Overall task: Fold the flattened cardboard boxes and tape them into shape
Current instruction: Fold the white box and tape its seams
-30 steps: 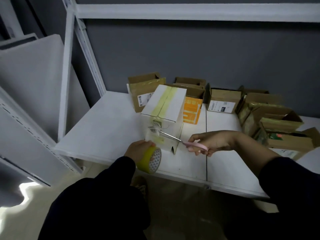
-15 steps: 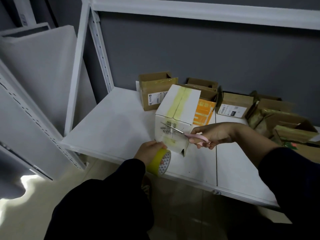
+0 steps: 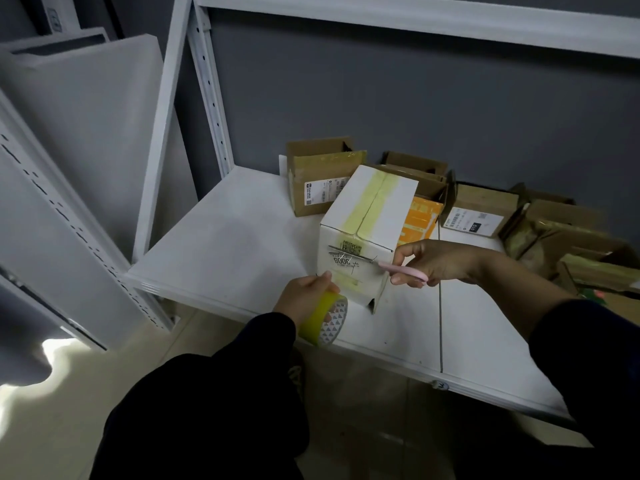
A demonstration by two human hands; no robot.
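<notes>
Nearest us, our left hand [image 3: 304, 296] is closed around a roll of yellow tape [image 3: 325, 318], held at the front edge of the white shelf [image 3: 221, 244]; the roll's core shows a pattern of small triangles. A strip of tape runs from the roll up the near face of the white box [image 3: 363, 233]. Both forearms are in dark sleeves.

Our right hand [image 3: 440, 263] reaches in from the right, fingers curled around the pink handles of a pair of scissors [image 3: 374, 263]. The blades lie open across the box's near face, pointing left, just above the left hand.

The white box stands on the shelf, closed on top, with a band of yellow tape along the top seam and over the near edge. Its near face carries a printed code patch and the figures "3008", seen upside down. We cannot see inside it.

Behind it, touching or nearly so, an orange box [image 3: 420, 220] shows white graphics we cannot read. To the back left a brown box [image 3: 322, 188] stands with flaps up and a white label, print too small to read. Further right a labelled brown box [image 3: 479, 213] bears a dark tag; its figures are unclear. More brown boxes [image 3: 568, 237] crowd the far right, open-topped, contents not visible.
</notes>
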